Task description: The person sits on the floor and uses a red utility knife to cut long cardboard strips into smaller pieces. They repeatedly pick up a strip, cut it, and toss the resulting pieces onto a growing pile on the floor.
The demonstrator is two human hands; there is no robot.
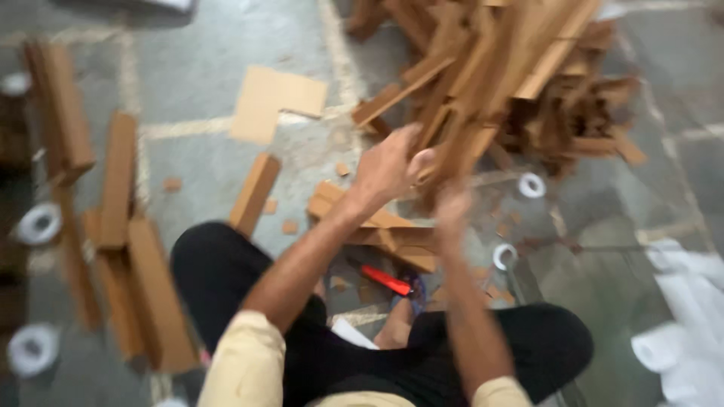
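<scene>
From the head camera we look down on ourselves sitting on the grey tiled floor [196, 83], knees apart in black trousers, both arms reaching forward into a big heap of brown cardboard strips [520, 68]. The picture is blurred by motion, so fine detail is lost.

Our left hand [388, 162] is up at the near edge of the heap, fingers curled around the lower end of a bundle of strips [452, 143] that slants up and to the right. Our right hand [451, 202] sits just below and beside it, touching the same bundle; it looks closed on the strips too, though the blur keeps us from being sure how tightly. Both forearms are stretched out, elbows bent, sleeves pale yellow.

We judge the step in hand to be pulling a handful of strips loose from the heap. The next move calls for a firm two-handed grip, since the strips are tangled with their neighbours.

Between our knees lies a red-handled tool [386, 280]. To the left stand folded cardboard pieces [143, 286], with tape rolls [38, 224] near them. A flat cardboard sheet [275, 102] lies further out. White paper [682, 332] is at the right.
</scene>
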